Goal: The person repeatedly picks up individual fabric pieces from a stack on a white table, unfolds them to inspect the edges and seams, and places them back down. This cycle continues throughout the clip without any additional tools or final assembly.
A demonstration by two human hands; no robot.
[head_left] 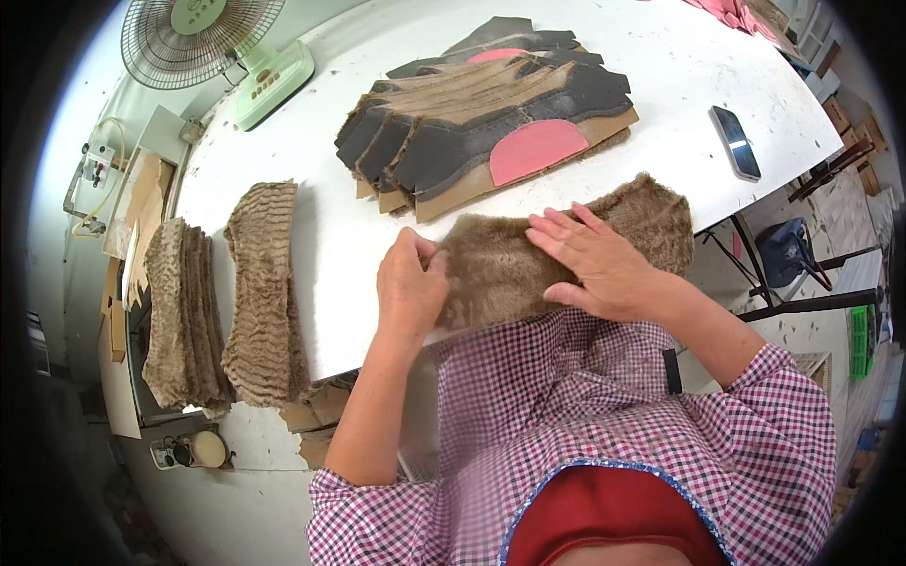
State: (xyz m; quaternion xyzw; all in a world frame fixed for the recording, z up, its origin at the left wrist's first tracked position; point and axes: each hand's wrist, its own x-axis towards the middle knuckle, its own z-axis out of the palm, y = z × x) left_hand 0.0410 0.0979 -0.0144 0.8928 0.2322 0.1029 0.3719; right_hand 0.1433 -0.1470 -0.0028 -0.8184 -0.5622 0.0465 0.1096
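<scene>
A brown fur piece [491, 274] lies along the near edge of the white table, its pile facing up. My left hand [412, 283] pinches its left end between thumb and curled fingers. On top of the fur rests my right hand [596, 262], flat with its fingers spread, gripping nothing. Just beyond is a stack of cut panels [472, 151] in black and tan with a pink half-round patch [538, 151] on the front one. To the left lie a stack of ribbed brown fur pieces [184, 316] and, beside it, a second fur stack [262, 292].
A pale green desk fan [274, 85] stands at the table's far left. A phone [735, 142] lies near the right edge of the white table [679, 85]. Pink cloth [731, 14] sits at the far right corner. A dark bag [785, 253] is beyond the table's right side.
</scene>
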